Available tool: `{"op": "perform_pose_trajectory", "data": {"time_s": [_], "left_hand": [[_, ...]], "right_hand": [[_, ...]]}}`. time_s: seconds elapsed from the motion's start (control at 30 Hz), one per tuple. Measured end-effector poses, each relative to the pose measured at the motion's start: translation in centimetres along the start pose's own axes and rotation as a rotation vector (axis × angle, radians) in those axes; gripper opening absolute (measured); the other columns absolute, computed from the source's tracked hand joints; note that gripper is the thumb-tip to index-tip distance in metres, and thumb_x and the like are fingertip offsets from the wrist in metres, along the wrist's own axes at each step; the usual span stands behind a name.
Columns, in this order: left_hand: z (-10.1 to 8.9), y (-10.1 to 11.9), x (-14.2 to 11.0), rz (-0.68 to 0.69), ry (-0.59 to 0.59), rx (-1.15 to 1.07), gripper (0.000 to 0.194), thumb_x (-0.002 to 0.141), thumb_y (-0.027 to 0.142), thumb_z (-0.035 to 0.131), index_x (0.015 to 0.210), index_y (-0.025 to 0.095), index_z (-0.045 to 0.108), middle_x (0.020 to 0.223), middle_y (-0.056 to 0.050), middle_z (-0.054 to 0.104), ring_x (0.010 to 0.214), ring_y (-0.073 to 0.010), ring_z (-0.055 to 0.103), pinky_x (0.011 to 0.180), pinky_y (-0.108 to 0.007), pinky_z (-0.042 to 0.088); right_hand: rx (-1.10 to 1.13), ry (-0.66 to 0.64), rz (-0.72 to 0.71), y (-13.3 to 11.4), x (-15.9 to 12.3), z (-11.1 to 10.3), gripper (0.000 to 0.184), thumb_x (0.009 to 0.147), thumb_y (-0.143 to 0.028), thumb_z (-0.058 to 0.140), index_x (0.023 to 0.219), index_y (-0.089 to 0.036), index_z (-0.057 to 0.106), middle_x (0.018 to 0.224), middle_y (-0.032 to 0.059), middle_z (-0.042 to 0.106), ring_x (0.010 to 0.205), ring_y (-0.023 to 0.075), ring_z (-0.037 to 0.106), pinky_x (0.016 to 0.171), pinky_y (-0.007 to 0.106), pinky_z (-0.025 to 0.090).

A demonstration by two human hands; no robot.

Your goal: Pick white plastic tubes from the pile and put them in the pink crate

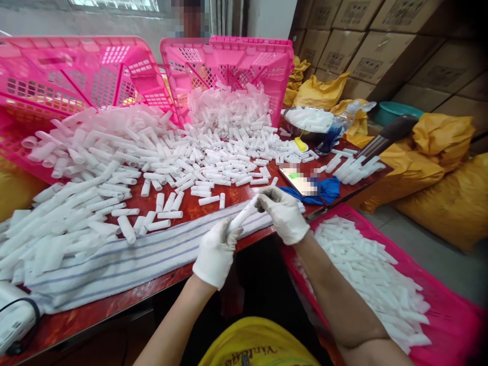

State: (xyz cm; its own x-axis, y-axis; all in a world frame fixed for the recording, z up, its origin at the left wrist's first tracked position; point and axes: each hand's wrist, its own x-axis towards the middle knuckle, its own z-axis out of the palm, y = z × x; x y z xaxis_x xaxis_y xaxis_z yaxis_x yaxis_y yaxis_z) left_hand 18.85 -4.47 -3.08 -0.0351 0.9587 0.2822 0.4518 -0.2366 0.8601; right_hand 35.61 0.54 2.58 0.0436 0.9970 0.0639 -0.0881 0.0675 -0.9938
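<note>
At the near table edge [114, 300], a white plastic tube [241, 218] was pinched between the gloved left hand [215, 252] and right hand [283, 213], where a loosened grip could have dropped it off the edge.

Red-brown wooden table [114, 305] takes the left and centre, glossy top, a striped white towel [125, 264] along its near edge. Grey concrete floor [438, 254] on the right. Stacked brown cardboard boxes [381, 46] wall off the far right corner, yellow sacks [438, 188] piled below them. A pale wall [270, 18] and a bright window strip [114, 4] at the far end. Light is soft and even.
</note>
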Motion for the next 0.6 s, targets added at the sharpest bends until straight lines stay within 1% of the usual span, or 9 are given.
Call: {"op": "perform_pose_trajectory", "data": {"time_s": [0.07,0.13,0.23,0.3,0.33,0.47,0.5,0.53,0.6], "left_hand": [[-0.4,0.3,0.4,0.06,0.087,0.058,0.029,0.084,0.04,0.064,0.103,0.018,0.068,0.094,-0.009,0.073,0.086,-0.022,0.068,0.081,-0.035,0.055],[-1.0,1.0,0.7,-0.009,0.052,-0.051,0.033,0.083,0.045,0.065,0.1,0.017,0.068,0.089,-0.009,0.07,0.079,-0.0194,0.065,0.076,-0.032,0.053],[-2.2,2.2,0.9,-0.312,-0.371,-0.51,0.045,0.086,0.058,0.057,0.093,0.014,0.067,0.065,0.0,0.054,0.048,-0.008,0.043,0.049,-0.023,0.041],[-2.5,2.7,0.9,-0.458,-0.608,-0.726,0.052,0.085,0.064,0.055,0.091,0.013,0.067,0.057,0.005,0.042,0.042,-0.0043,0.025,0.041,-0.021,0.028],[-2.5,2.7,0.9,-0.471,-0.585,-0.735,0.052,0.082,0.064,0.058,0.09,0.014,0.068,0.057,0.005,0.042,0.042,-0.0043,0.024,0.04,-0.021,0.026],[-1.2,2.3,0.8,-0.342,-0.035,-0.492,0.038,0.069,0.048,0.08,0.093,0.02,0.071,0.085,-0.006,0.064,0.07,-0.0146,0.055,0.056,-0.023,0.045],[-0.9,2.1,0.7,-0.34,0.025,-0.492,0.039,0.067,0.045,0.083,0.096,0.021,0.071,0.093,-0.007,0.064,0.078,-0.0162,0.057,0.061,-0.023,0.047],[-0.8,2.0,0.6,-0.358,0.022,-0.518,0.04,0.067,0.046,0.083,0.096,0.021,0.071,0.092,-0.007,0.064,0.077,-0.016,0.057,0.06,-0.023,0.047],[-1.1,2.0,0.5,-0.446,-0.166,-0.643,0.045,0.07,0.055,0.077,0.091,0.016,0.071,0.072,-0.003,0.056,0.057,-0.0105,0.047,0.048,-0.022,0.039]], "right_hand": [[-0.008,-0.016,0.017,-0.5,0.2,-0.5,0.021,0.072,-0.035,0.074,0.068,-0.019,0.06,0.06,-0.0033,0.059,0.055,0.0086,0.049,0.054,0.023,0.04],[0.01,-0.056,-0.021,-0.9,0.2,-0.9,0.017,0.073,-0.03,0.074,0.068,-0.019,0.062,0.061,-0.0034,0.06,0.056,0.0088,0.05,0.056,0.023,0.042],[0.094,-0.156,-0.138,-1.0,0.2,-1.5,0.011,0.075,-0.028,0.076,0.076,-0.021,0.068,0.069,-0.002,0.064,0.062,0.011,0.057,0.06,0.025,0.048],[0.13,-0.21,-0.154,-0.7,0.4,-1.9,0.011,0.075,-0.028,0.077,0.08,-0.021,0.07,0.073,-0.0013,0.066,0.064,0.0119,0.059,0.061,0.025,0.051],[0.133,-0.218,-0.142,-0.5,0.6,-2.0,0.011,0.074,-0.027,0.077,0.08,-0.021,0.07,0.073,-0.0015,0.066,0.064,0.0118,0.059,0.06,0.025,0.051],[0.107,-0.167,-0.105,0.2,0.7,-2.0,0.011,0.074,-0.027,0.078,0.075,-0.02,0.069,0.066,-0.0031,0.063,0.061,0.0105,0.058,0.058,0.022,0.05],[0.095,-0.156,-0.117,0.2,0.6,-1.9,0.011,0.075,-0.026,0.077,0.075,-0.02,0.069,0.067,-0.0031,0.063,0.063,0.0104,0.059,0.059,0.022,0.05],[0.086,-0.155,-0.135,0.2,0.4,-1.8,0.01,0.076,-0.026,0.077,0.076,-0.02,0.069,0.069,-0.0029,0.064,0.064,0.0103,0.059,0.061,0.022,0.051],[0.106,-0.188,-0.157,0.0,0.1,-1.7,0.008,0.077,-0.025,0.077,0.078,-0.021,0.07,0.072,-0.0025,0.065,0.067,0.0105,0.061,0.064,0.022,0.052]]}}
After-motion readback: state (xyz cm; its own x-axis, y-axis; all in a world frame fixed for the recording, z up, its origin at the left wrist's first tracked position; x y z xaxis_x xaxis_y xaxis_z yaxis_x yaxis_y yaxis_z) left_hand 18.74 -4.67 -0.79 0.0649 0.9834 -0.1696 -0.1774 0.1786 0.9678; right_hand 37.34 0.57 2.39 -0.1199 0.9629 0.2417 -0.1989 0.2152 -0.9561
